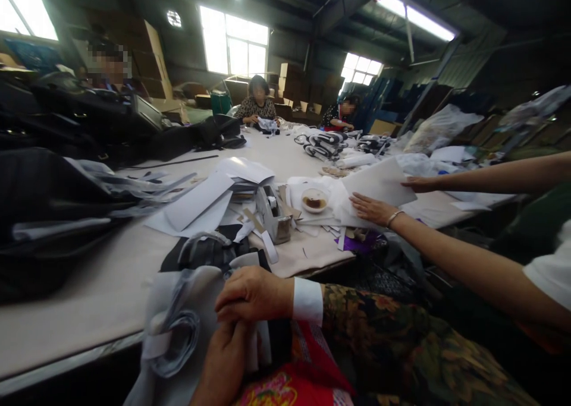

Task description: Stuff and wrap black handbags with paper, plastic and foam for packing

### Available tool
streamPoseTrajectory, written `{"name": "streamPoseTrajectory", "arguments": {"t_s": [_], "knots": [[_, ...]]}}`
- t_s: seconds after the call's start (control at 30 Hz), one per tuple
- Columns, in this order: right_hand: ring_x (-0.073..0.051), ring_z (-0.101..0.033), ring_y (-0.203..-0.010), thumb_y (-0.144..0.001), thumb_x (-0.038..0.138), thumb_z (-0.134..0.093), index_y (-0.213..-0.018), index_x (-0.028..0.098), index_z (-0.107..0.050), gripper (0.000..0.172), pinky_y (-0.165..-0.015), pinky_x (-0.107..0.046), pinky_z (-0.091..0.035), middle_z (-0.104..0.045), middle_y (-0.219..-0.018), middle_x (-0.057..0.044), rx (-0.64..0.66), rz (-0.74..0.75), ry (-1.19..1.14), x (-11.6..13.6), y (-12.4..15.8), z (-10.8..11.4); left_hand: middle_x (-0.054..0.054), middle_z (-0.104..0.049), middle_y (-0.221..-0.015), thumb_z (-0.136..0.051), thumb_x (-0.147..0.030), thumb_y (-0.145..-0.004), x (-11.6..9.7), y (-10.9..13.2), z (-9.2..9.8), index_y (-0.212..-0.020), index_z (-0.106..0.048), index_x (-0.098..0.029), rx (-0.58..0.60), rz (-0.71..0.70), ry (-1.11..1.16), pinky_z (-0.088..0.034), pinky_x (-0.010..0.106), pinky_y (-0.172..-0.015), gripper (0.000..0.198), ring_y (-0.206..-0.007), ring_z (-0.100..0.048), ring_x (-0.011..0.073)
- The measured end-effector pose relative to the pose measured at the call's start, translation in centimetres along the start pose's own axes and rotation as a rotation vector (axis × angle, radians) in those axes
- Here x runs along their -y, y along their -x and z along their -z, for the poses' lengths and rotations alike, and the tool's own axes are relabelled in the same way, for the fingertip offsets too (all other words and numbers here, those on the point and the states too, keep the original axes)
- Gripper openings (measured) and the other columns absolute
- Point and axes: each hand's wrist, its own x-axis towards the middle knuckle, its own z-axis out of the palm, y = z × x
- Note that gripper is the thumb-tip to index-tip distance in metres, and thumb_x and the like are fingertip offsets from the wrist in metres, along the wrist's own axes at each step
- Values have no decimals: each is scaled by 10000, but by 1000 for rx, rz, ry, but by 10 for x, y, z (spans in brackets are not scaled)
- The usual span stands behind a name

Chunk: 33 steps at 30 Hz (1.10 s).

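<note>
My right hand (254, 293), in a white cuff and patterned sleeve, lies over the wrist end of my left hand (226, 358) at the near table edge. Its fingers are bent and pressed together; what they hold, if anything, is hidden. The fingers of my left hand are covered by the right. Beside both hands hangs a grey-white bag-like piece (200, 293), with a coiled clear-wrapped strap (185, 346) held by a white band on its left. Black material (209, 248) with a wrapped handle lies just beyond my hands.
A tape dispenser (274, 216), white sheets (200, 201) and a bowl of brown liquid (314, 201) are ahead. At right, another person's hands (375, 208) touch a white sheet. Black bags (49, 204) fill the left. Several people sit across the table (89, 287).
</note>
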Motion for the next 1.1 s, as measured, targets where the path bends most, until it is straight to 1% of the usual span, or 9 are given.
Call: {"name": "streamPoseTrajectory", "arguments": {"t_s": [0.13, 0.23, 0.37, 0.47, 0.57, 0.67, 0.8, 0.97, 1.1], "knots": [[-175, -667, -934, -921, 302, -626, -980, 163, -701, 169, -890, -287, -496, -740, -1004, -75, 32, 74, 160, 14, 0, 18, 99, -722, -771, -570, -637, -753, 2, -1, 0, -798, -692, -158, 61, -17, 8, -555, 345, -689, 496, -809, -686, 290], [-193, -648, -1030, -919, 265, -607, -1045, 165, -693, 182, -954, -326, -487, -721, -1096, -99, -210, -26, 120, 25, 9, 30, 90, -692, -665, -552, -699, -764, 9, -1, -1, -730, -659, -160, 131, 89, 41, -531, 329, -557, 551, -632, -662, 259], [-183, -653, -937, -842, 194, -655, -977, 169, -735, 158, -868, -311, -511, -729, -979, -78, -648, -372, -145, 14, 38, 43, 112, -702, -664, -556, -824, -697, 22, -3, -2, -696, -636, -150, 166, 222, 79, -534, 342, -531, 679, -580, -666, 263], [-158, -637, -780, -715, 169, -735, -841, 170, -750, 127, -695, -265, -499, -722, -830, -38, -978, -796, -527, -14, 71, 58, 115, -707, -668, -581, -860, -640, 25, -7, -3, -704, -632, -145, 175, 261, 120, -543, 347, -544, 720, -588, -676, 271], [-116, -592, -621, -690, 170, -719, -838, 160, -713, 148, -523, -213, -429, -706, -778, -27, -1201, -988, -694, -44, 105, 77, 109, -695, -632, -600, -872, -605, 23, -8, -4, -691, -632, -143, 185, 270, 149, -535, 334, -533, 735, -572, -667, 264], [-85, -557, -541, -707, 149, -691, -833, 151, -667, 128, -469, -184, -399, -691, -753, -29, -1329, -1045, -788, -59, 129, 87, 109, -687, -604, -607, -865, -608, 20, -9, -4, -656, -644, -141, 194, 270, 149, -526, 317, -520, 727, -552, -658, 254], [-78, -541, -503, -735, 130, -692, -876, 156, -628, 157, -435, -171, -395, -688, -755, -29, -1413, -1046, -972, -62, 139, 76, 122, -694, -607, -621, -859, -600, 18, -9, -4, -620, -656, -140, 204, 267, 143, -520, 310, -512, 720, -541, -653, 251], [-65, -500, -458, -862, 248, -655, -821, 166, -539, 147, -393, -153, -359, -656, -728, -30, -1514, -1025, -1218, -66, 140, 53, 127, -701, -634, -622, -858, -604, 23, -10, -3, -664, -666, -129, 202, 278, 134, -534, 331, -544, 733, -575, -667, 264], [-70, -501, -474, -884, 374, -678, -861, 190, -511, 249, -405, -160, -373, -650, -749, -18, -1600, -926, -1304, -67, 145, 56, 114, -710, -663, -648, -857, -573, 25, -12, -2, -693, -649, -145, 201, 313, 153, -561, 348, -589, 722, -608, -679, 274]]}}
